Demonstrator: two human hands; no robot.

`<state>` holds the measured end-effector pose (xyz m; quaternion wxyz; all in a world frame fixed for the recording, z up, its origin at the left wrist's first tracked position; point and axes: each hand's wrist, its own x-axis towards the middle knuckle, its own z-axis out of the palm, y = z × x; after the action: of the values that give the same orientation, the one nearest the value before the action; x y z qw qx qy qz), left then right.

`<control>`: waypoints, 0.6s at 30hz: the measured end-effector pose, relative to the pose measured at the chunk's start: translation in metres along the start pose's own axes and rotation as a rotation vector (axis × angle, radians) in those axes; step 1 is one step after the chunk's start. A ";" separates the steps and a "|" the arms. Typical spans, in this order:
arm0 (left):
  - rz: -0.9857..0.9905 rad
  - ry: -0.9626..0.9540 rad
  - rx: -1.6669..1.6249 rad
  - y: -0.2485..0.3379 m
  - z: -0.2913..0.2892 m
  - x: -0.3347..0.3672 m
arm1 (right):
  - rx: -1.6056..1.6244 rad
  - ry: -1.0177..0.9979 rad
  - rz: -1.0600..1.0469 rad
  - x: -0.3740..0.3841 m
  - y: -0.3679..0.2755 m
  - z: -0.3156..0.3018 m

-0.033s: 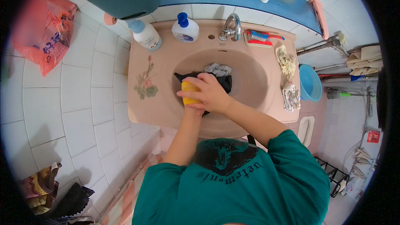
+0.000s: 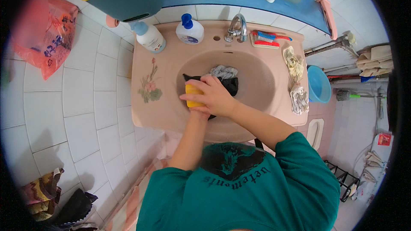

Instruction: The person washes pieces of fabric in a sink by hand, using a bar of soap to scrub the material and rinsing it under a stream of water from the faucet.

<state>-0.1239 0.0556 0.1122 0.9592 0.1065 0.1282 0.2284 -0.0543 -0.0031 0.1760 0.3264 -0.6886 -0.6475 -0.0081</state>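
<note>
Both hands are together, low over the left half of the pink sink (image 2: 259, 77). Right hand (image 2: 217, 98): fingers curled over a yellow block (image 2: 192, 90), gripping it from above. Left hand (image 2: 200, 111): mostly hidden under the right, can't tell its grip. Block sits inside the bowl outline, left of centre, above black cloth (image 2: 232, 86). Crumpled grey cloth (image 2: 223, 72) lies just beyond the hands, against the black. Chrome faucet (image 2: 236, 29) at the back edge; blue-capped pump bottle (image 2: 189, 31) and a white bottle (image 2: 150, 37) to its left. Brushes (image 2: 266, 38) right of faucet. Light blue basin (image 2: 319, 84) off the sink's right side.
</note>
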 end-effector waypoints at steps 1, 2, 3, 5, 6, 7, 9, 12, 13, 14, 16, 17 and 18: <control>0.037 -0.017 0.017 -0.004 -0.002 0.001 | -0.026 0.003 0.051 0.004 0.002 0.004; 0.048 0.016 0.058 -0.007 -0.005 -0.001 | -0.051 0.006 0.103 0.010 0.007 0.008; -0.003 0.097 0.162 -0.006 0.002 0.000 | -0.080 0.004 0.161 0.016 0.014 0.009; -0.117 0.244 0.372 -0.003 0.016 0.002 | 0.075 -0.017 0.355 0.020 0.038 0.014; -0.189 0.321 0.282 0.000 0.019 0.005 | 0.154 -0.004 0.423 0.021 0.046 0.011; -0.187 0.290 0.237 0.000 0.019 0.007 | 0.234 0.011 0.492 0.018 0.051 0.009; -0.175 0.230 0.145 0.001 0.017 0.010 | 0.329 0.044 0.631 0.002 0.050 0.005; 0.210 -0.213 -0.103 -0.041 -0.025 0.015 | 0.078 0.178 0.386 -0.018 0.004 0.003; 0.248 -0.251 -0.107 -0.048 -0.030 0.013 | 0.010 0.151 0.255 -0.022 -0.007 0.001; 0.283 -0.291 -0.114 -0.054 -0.033 0.012 | 0.024 0.142 0.233 -0.016 -0.012 -0.002; 0.033 -0.026 0.106 -0.023 0.001 0.004 | 0.054 0.148 0.317 -0.016 -0.003 -0.002; -0.084 0.105 0.220 -0.011 0.009 0.003 | 0.078 0.158 0.408 -0.016 0.017 0.008; -0.175 0.238 0.276 -0.006 0.005 0.014 | 0.105 0.163 0.497 -0.013 0.033 0.014</control>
<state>-0.1073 0.0561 0.1126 0.9298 0.1977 0.2794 0.1353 -0.0322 -0.0070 0.1450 0.4048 -0.8055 -0.4299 0.0506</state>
